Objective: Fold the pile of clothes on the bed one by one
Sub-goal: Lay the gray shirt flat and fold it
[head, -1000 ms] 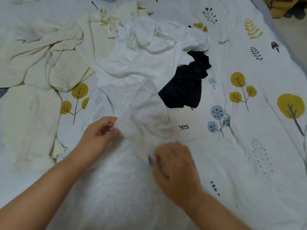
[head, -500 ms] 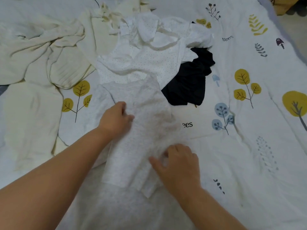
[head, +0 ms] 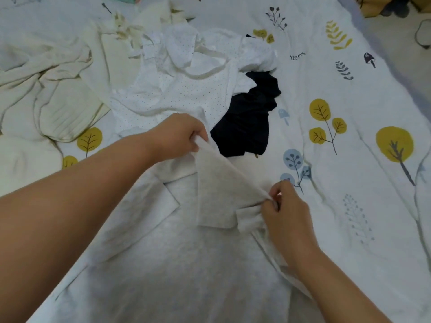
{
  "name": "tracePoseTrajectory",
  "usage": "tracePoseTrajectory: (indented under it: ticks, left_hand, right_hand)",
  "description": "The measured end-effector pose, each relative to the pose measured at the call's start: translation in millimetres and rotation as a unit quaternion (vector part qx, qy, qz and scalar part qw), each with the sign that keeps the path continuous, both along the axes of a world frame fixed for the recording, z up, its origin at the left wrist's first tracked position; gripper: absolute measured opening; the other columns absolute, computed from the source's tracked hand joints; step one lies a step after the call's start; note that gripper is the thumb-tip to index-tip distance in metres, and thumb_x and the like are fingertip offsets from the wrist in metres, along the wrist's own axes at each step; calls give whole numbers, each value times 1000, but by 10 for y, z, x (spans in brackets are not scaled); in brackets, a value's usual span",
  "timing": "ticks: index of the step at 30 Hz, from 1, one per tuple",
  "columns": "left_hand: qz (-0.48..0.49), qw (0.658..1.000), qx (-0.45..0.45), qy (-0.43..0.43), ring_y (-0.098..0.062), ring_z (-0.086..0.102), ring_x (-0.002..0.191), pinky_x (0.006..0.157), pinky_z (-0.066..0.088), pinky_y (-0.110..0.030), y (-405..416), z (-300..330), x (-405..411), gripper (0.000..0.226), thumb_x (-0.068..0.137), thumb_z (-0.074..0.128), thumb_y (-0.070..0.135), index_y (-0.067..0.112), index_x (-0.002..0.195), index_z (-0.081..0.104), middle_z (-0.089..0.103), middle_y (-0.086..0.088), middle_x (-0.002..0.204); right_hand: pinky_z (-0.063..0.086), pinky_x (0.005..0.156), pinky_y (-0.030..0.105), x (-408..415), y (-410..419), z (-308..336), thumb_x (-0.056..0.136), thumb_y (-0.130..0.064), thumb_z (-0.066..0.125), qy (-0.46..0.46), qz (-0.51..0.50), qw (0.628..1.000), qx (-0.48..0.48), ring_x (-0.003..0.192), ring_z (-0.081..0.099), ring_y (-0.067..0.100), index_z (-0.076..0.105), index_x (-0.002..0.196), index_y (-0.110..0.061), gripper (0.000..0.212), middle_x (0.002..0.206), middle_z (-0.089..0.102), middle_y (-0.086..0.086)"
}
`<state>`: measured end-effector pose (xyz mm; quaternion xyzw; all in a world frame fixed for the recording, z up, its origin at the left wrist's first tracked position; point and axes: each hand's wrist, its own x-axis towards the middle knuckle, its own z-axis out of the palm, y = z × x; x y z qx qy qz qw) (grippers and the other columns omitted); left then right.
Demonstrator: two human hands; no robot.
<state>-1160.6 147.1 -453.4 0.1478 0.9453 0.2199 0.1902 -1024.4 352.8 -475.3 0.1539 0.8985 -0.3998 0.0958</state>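
Sleeve fold in hand, pinched at two corners only.

The left hand (head: 179, 134) and right hand (head: 283, 206) each pinch the pale grey knit garment (head: 217, 194), lying on the tree-printed white bed cover (head: 349, 159) before the pile. With so little cloth gripped, the flap may slip or land crooked, and the black crumpled garment (head: 247, 122) just beside could snag underneath.

1. The left hand (head: 179, 132) pinches one end of the grey shirt's (head: 186, 264) sleeve.
2. The right hand (head: 288, 214) pinches the other end.
3. A white dotted top (head: 177, 89) and black cloth (head: 247, 122) lie behind on the bed (head: 349, 159).
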Motion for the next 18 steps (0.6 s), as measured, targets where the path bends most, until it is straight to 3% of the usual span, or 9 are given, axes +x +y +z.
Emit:
tracePoseTrajectory:
  ticks: [3,5,7,9,11,14,18]
  left_hand:
    - [29,996,31,73,-13,53,78,63,36,-16,283,-38,-164,14,86,56,3,9,93,67,54,10,72]
    - [96,985,96,107,-14,55,79,64,36,-11,473,-87,-237,15,88,53,4,10,94,65,54,11,71]
    - [146,973,153,92,-13,57,88,70,39,-8,636,-139,-291,24,90,50,5,13,109,62,63,4,89]
    - [140,974,169,53,-16,55,109,87,41,-16,771,-209,-312,40,91,48,4,15,129,51,59,-2,119]
    - [132,981,101,100,-21,48,117,97,37,-28,838,-255,-291,45,92,47,5,16,135,44,52,-5,130]
    - [171,961,12,218,-26,43,112,93,36,-33,799,-313,-271,38,93,44,6,13,130,49,50,-10,123]
    - [91,985,-86,120,-27,42,110,90,36,-35,733,-359,-385,33,90,53,34,16,116,61,51,-8,116]
  right_hand:
    - [36,52,21,-127,177,32,93,-9,45,29,-40,999,-17,61,48,6,47,98,-21,13,74,53,-9]
    - [38,55,19,-225,290,16,94,-10,45,53,-54,997,-9,62,49,4,46,102,-23,16,77,53,-12]
    - [41,60,25,-327,423,-54,94,-12,49,43,-68,996,26,66,52,9,47,106,-22,16,78,54,-10]
    - [40,67,30,-394,570,-145,92,-14,52,-8,-68,993,95,75,54,18,48,111,-18,20,86,58,-3]
    - [41,72,32,-399,650,-203,90,-20,54,-63,-48,986,145,88,55,23,50,114,-15,24,99,59,4]
    - [45,77,35,-345,641,-212,91,-36,51,-75,-28,989,126,90,56,22,53,105,-18,23,99,58,3]
    - [44,72,32,-354,590,-191,92,-34,52,-75,-36,995,53,78,55,15,52,91,-21,12,82,58,-4]
